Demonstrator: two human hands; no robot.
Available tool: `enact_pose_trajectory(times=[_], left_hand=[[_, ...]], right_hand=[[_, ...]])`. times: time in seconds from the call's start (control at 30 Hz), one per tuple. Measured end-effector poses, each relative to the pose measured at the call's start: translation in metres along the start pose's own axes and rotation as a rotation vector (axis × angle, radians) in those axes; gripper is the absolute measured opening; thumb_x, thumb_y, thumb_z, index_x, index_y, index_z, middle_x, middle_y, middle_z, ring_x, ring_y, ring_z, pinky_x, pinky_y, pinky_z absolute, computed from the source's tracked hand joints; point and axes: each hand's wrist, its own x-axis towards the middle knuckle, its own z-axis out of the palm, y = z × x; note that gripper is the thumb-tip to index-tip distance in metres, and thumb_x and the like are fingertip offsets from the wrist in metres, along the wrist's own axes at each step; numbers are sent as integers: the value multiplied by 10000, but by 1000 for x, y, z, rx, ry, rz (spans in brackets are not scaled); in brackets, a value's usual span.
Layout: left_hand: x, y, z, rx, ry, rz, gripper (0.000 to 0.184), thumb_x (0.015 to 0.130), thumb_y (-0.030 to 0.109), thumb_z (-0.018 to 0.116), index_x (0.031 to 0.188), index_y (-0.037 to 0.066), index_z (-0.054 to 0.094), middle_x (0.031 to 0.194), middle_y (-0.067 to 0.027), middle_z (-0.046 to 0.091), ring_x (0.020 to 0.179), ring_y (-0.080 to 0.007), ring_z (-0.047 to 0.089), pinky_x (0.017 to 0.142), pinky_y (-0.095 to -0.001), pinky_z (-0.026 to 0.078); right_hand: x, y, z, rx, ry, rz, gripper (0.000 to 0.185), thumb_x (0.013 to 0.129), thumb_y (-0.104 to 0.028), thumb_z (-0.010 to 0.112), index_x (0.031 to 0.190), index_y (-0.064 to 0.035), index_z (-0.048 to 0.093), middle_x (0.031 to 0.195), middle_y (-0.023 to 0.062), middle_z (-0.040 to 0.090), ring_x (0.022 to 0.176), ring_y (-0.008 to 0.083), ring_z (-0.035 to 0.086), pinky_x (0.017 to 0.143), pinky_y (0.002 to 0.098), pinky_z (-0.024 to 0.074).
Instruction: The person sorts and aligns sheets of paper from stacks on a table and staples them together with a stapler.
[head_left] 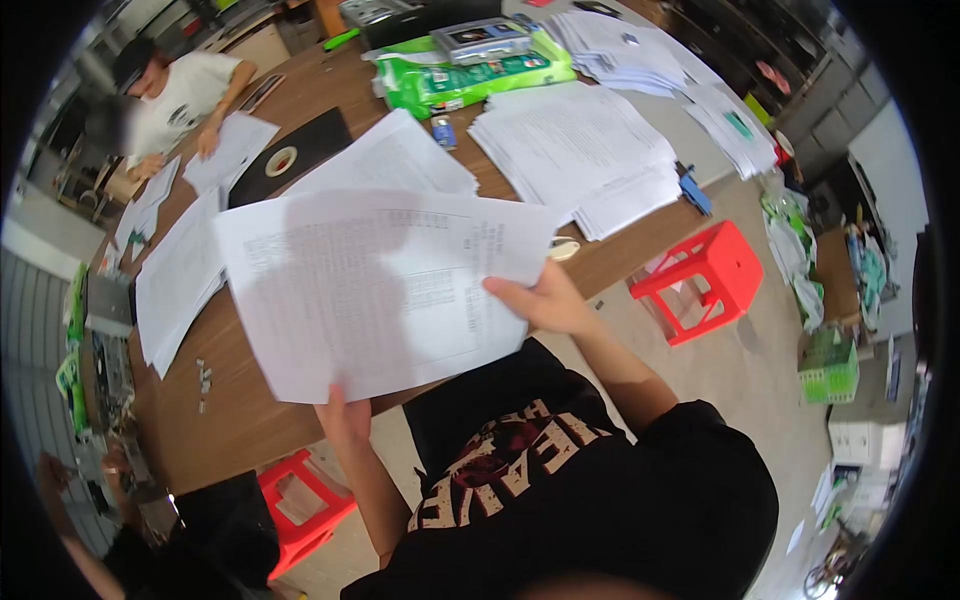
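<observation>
A wide stack of printed sheets (380, 300) is held up over the near edge of the wooden table (250, 430). My right hand (545, 300) grips its right edge, with the thumb on top of the print. At the lower left edge, my left hand (345, 410) pinches the same sheets; its other fingers are hidden beneath. Behind the held sheets lies another pile of paper (400, 150), partly covered by them. A large paper stack (580, 150) rests to the right of that pile.
A roll of tape (281, 161) lies on a black mat. Green packaging (480, 80) sits at the back. A person (185, 95) handles papers at the far left. Red stools (705, 280) stand beside the table. Another person's arm (80, 550) shows at lower left.
</observation>
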Motion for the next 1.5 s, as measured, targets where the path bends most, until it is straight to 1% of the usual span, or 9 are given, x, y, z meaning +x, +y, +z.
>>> enact_pose_trajectory(times=[0.07,0.2,0.3,0.37,0.47,0.73,0.8,1.2,1.5], left_hand=[[10,8,-38,-386,-441,25,798,883,504,517,1420,-1,212,1451,-156,264,1329,-297,284,1083,-447,256],[28,51,-57,-286,-761,-40,891,844,573,523,1411,-39,212,1437,-142,314,1319,-292,317,1072,-424,269],[30,71,-53,-66,-590,-207,662,893,377,570,1349,-50,347,1356,-123,429,1247,-242,411,1033,-385,324],[23,88,-24,489,-600,-106,411,910,141,561,1255,-57,457,1226,-95,538,1124,-193,498,962,-343,391],[22,84,9,494,-375,-77,337,895,37,545,1214,-56,484,1141,-82,579,1040,-171,528,898,-313,427],[-1,17,31,774,-144,346,266,917,90,530,1120,-84,531,1091,-154,591,1012,-233,551,884,-318,418],[-5,19,37,626,49,243,253,916,86,528,1105,-81,543,1056,-157,605,993,-252,561,889,-319,414],[-12,47,17,832,-69,223,260,925,115,527,1104,-71,560,1049,-118,612,968,-201,555,886,-314,412],[17,48,-18,705,-81,-88,292,918,121,561,1132,-77,544,1083,-83,587,997,-145,513,881,-276,412]], right_hand=[[5,-7,-16,-41,-25,-26,385,871,-46,601,1230,30,484,1140,83,589,1030,140,545,883,294,448],[16,-22,-29,-149,-141,-100,387,862,-32,605,1223,35,484,1121,75,589,1021,139,540,867,286,440],[22,-21,-31,-217,-142,-131,373,857,-18,600,1206,50,487,1106,79,586,1002,143,538,853,280,435],[23,-18,-32,-200,-95,-64,405,846,17,579,1226,69,448,1166,104,546,1089,167,498,921,304,400],[26,-24,-23,-105,-10,-42,397,849,15,576,1220,78,447,1150,109,546,1078,165,496,917,308,403],[7,10,17,-385,3,-265,293,882,-11,546,1159,78,506,1103,118,582,1038,199,532,917,304,396],[8,4,22,-460,12,-272,268,884,-18,548,1132,81,526,1090,123,590,1040,209,536,920,304,393],[8,4,13,-523,98,-323,180,871,-53,559,1010,55,595,959,151,639,874,250,604,790,336,454],[32,-5,-13,-320,-195,-18,359,883,-28,564,1232,2,490,1106,85,594,983,128,555,865,261,435]])
